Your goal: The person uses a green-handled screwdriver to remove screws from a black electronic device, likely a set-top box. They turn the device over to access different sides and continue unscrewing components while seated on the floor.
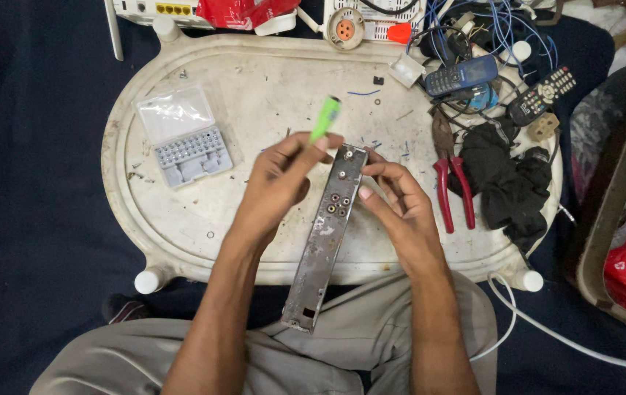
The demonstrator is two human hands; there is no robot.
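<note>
The left hand point(280, 179) grips a green screwdriver point(325, 118); the right hand point(393, 197) pinches the metal panel point(324, 234), which overhangs the surface point(254, 95) and could slip.

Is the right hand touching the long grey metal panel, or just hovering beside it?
Touching. The head view shows the right hand with its fingers pressed against the edge of the grey metal panel near its coloured sockets.

screwdriver point(325, 118) tip: hidden by left grip point(278, 183) | bit case point(190, 155) bits: too small
</note>
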